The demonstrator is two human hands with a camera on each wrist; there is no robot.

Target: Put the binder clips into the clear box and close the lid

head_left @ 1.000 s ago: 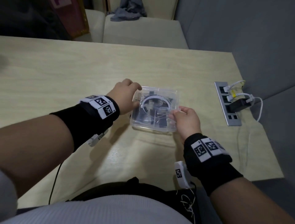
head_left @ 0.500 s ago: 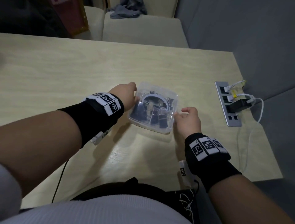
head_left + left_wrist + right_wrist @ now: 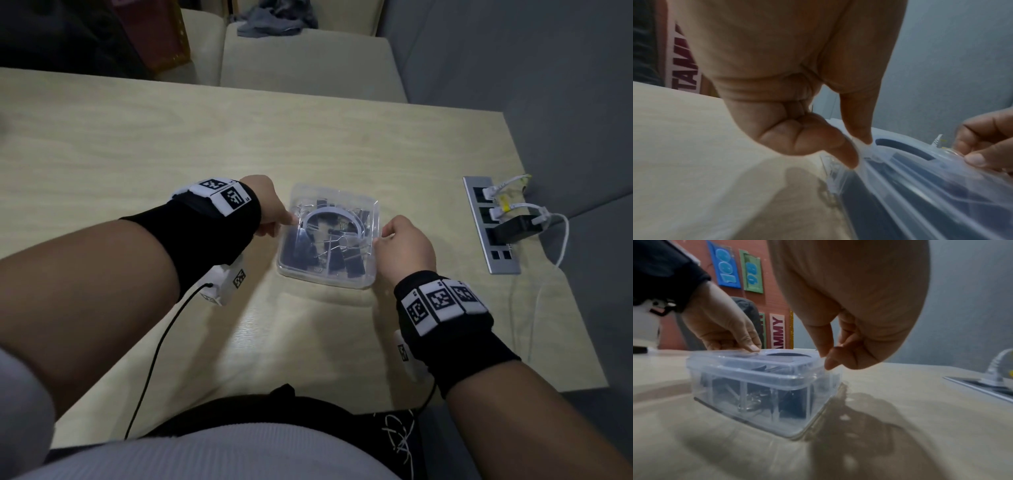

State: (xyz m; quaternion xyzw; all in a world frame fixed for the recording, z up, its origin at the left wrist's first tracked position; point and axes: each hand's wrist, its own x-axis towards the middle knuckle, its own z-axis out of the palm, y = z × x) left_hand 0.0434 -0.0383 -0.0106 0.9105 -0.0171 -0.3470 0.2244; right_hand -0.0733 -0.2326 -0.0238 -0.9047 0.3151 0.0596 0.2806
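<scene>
The clear box (image 3: 325, 286) sits flat on the wooden table (image 3: 137, 144), its lid (image 3: 756, 368) down over it. Several black binder clips (image 3: 346, 263) lie inside, seen through the plastic. My left hand (image 3: 289, 219) pinches the lid's left edge between thumb and forefinger (image 3: 861, 152). At the opposite side, my right hand (image 3: 382, 238) has curled fingers on the lid's right edge, with the thumb tip against the rim (image 3: 825, 361). The right wrist view shows the clips (image 3: 791, 404) low in the box and the left hand (image 3: 750, 346) on top of the lid.
A grey power strip (image 3: 489, 222) with white plugs and a black adapter (image 3: 513, 228) is set into the table at the right. White cables trail off the right edge. A black wire (image 3: 154, 359) runs from my left wrist. Cream chairs (image 3: 308, 65) stand beyond the far edge.
The box was held tilted and turned between my hands; now it rests flat and square on the table. Both hands remain on its left and right edges.
</scene>
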